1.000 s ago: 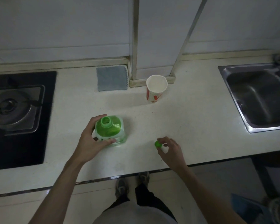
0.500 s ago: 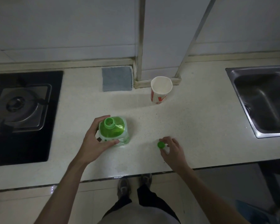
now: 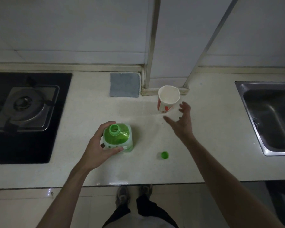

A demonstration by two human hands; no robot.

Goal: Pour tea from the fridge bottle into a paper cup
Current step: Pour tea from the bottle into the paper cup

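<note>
In the head view the left hand (image 3: 97, 149) grips the uncapped tea bottle (image 3: 122, 139), upright at the centre of the frame. Its green cap (image 3: 164, 155) lies on the counter (image 3: 207, 145) to the lower right, and the right hand (image 3: 183, 124) is open with spread fingers just beside the paper cup (image 3: 169, 97) at upper centre, apparently not touching it. The step seems to be taking the cup: the fingers should close softly round its wall, since an empty paper cup dents and tips easily.
</note>
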